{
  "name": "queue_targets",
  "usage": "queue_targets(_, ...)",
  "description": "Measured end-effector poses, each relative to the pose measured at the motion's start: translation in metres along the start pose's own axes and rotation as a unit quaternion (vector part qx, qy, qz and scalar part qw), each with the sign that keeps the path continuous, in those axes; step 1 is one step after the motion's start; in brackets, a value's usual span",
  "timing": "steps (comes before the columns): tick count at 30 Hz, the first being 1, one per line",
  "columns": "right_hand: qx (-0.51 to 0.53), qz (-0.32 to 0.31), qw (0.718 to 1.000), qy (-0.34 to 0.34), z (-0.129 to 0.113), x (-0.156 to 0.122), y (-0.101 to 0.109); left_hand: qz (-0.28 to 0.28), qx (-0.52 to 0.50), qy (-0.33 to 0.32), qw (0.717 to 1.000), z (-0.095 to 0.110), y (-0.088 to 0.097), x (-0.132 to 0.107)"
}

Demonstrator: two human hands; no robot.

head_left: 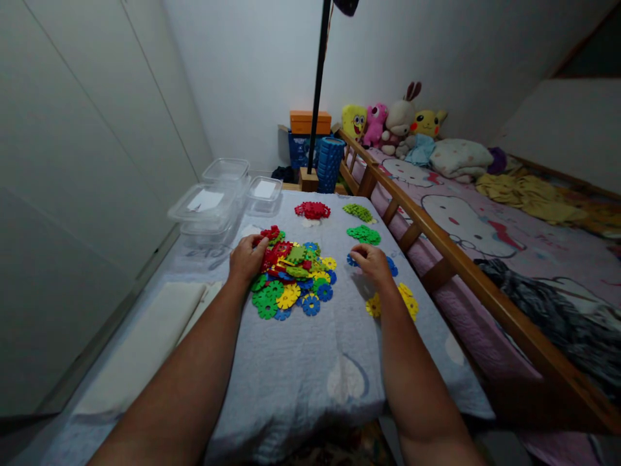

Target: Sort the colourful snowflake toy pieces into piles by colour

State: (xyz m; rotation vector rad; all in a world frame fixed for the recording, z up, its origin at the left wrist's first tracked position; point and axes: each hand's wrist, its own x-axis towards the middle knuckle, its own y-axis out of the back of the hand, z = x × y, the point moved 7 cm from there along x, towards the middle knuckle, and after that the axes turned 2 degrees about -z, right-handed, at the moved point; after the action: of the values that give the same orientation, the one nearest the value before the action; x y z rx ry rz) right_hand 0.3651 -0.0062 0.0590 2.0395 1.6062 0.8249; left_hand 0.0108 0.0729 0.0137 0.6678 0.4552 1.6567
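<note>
Desk (301,375), covered in pale blue cloth, set between a white wall and a bed (466,220); entries run near to far

1. Yellow pile (410,304): at the right edge, partly hidden under the right forearm.
2. Mixed heap (291,278): flat notched discs in red, green, yellow and blue, mid-desk, overlapping.
3. Left hand (247,257): resting on the heap's left edge, fingers curled down over red discs. Whether the grip has one pinched cannot be told.
4. Right hand (372,262): palm down, right of the heap, grip pressed together on a blue disc (351,260) that peeps from the fingertips, just beside the blue pile (391,265).
5. Green pile (363,235), pale green pile (358,211), red pile (313,210): each apart, one colour each, beyond the hands.
6. Clear tubs (208,207): stacked at the far left corner, lids on.
7. Pole (317,90), blue roller (330,165), orange box (310,121), plush toys (388,123): against the far wall.

Step in hand, by judgement: discs go from the heap to piles by colour, blue on the right, red under the left. A further pick calls for a fingertip pinch on a single disc's rim, lifted free of its neighbours
</note>
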Motion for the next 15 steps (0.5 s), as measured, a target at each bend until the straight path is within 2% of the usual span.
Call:
queue_targets(3,-0.008,0.042,0.999,-0.024,0.019,0.0,0.031,0.0,0.001,0.0,1.0,0.0,0.0,0.0)
queue_targets(6,-0.021,0.07,0.997,-0.038,0.031,-0.003,0.048,0.0,-0.002,0.0,1.0,-0.001,0.0,0.0)
queue_targets(9,-0.032,0.079,0.995,-0.05,0.035,-0.004,0.05,-0.003,-0.008,0.0,1.0,-0.001,-0.001,0.0)
queue_targets(15,-0.082,0.081,0.993,-0.031,0.028,-0.001,0.037,0.006,-0.019,-0.002,1.0,-0.003,0.0,0.0)
